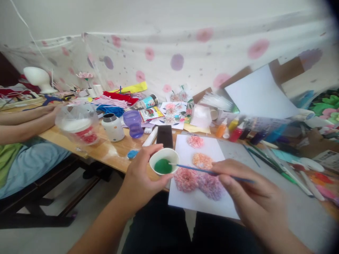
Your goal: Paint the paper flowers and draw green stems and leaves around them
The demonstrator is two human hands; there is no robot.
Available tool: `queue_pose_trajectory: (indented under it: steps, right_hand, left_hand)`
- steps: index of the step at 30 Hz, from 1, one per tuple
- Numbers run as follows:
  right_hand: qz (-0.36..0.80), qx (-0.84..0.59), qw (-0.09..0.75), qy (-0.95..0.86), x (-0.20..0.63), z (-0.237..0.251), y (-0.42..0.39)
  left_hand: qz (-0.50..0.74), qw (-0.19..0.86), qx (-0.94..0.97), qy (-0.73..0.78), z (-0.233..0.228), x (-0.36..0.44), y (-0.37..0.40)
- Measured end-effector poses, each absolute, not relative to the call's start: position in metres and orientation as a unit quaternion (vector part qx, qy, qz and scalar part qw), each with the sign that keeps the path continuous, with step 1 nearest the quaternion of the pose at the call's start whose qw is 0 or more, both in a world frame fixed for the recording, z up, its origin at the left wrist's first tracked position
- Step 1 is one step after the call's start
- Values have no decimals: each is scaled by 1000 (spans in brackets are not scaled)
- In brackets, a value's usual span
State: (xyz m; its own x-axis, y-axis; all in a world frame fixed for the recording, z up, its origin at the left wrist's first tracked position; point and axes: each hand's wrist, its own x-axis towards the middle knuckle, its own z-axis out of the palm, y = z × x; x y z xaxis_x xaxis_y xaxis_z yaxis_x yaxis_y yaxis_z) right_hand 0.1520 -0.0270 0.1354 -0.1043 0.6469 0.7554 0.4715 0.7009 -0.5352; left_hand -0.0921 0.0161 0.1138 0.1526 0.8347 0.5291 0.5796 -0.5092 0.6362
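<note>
My left hand (pixel 143 176) is wrapped round a white paper cup (pixel 174 157), tilted so that the green paint (pixel 162 166) inside shows. Between the fingers and thumb of my right hand (pixel 251 194) is a thin blue paintbrush (pixel 193 168). Its pale tip reaches over the cup's rim, at the edge of the green; whether it touches the paint I cannot tell. Beneath the brush lies a white sheet of paper (pixel 185 200) with several round painted flowers (pixel 186 179) in pink, orange and lilac.
A black phone (pixel 164 137) lies behind the cup. Left of it stand a purple cup (pixel 133 124), a speckled jar (pixel 113 127) and a plastic-wrapped tub (pixel 82 128). Paint bottles (pixel 235 132) line the back right; brushes and pens (pixel 280 165) lie right. Another person's arms (pixel 34 120) rest at far left.
</note>
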Motion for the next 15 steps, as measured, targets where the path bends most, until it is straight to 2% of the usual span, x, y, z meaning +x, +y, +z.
queue_pose_trajectory:
  steps: [6,9,12,15]
  right_hand:
    - [133,-365,569,-725,154,139,-21]
    - [275,-383,613,-634,151,127,-12]
    - [441,-333,689,-470,153,112,1]
    - [493,-286,737,-363,174,106,7]
  left_hand:
    - [451,176,737,471,120,-93,25]
    - [475,205,717,466,119,-94,27]
    - [510,242,669,484,120,-104,32]
    - [538,204,620,533,120,-125,47]
